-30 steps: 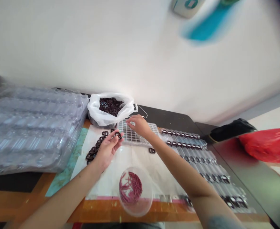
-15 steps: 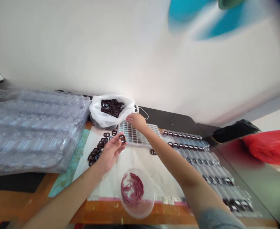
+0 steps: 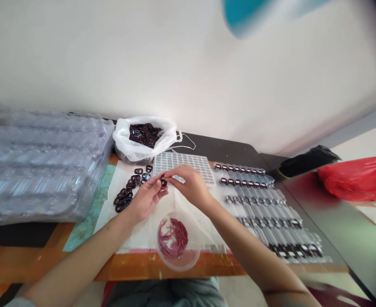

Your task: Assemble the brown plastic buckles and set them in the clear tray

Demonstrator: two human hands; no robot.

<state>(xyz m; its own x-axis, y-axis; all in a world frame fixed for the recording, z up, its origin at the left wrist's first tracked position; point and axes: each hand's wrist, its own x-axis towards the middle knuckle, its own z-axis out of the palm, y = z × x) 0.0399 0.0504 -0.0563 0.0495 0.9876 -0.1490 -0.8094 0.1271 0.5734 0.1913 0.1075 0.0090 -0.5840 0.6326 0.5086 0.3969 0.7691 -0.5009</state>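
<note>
Well, the small dark plastic loop [image 3: 164, 182] sits between both hands, just in front of the clear grid tray [image 3: 182, 164]. The left hand [image 3: 147, 198] is curled, its thumb and fingertips pinched on the loop's left side. The right hand [image 3: 188, 185] comes in from the other side, half closed, with its fingertips [image 3: 170, 179] touching the loop or just beside it; whether it grips as well, I cannot tell. The loop is too small and too covered by fingers for its long axis or the way it points to be read.

More of these loops lie in a loose pile [image 3: 123, 198] on a white sheet [image 3: 149, 230] left of the hands, and others fill a white plastic bag [image 3: 126, 145] beyond them. Both hands are nearest the tray's front edge, and a round clear container of pink pieces [image 3: 176, 241] stands just below the wrists. A large stack of clear blister trays [image 3: 43, 166] lies at the left on the desk [image 3: 175, 273], with rows of clear blister strips [image 3: 264, 209] at the right.
</note>
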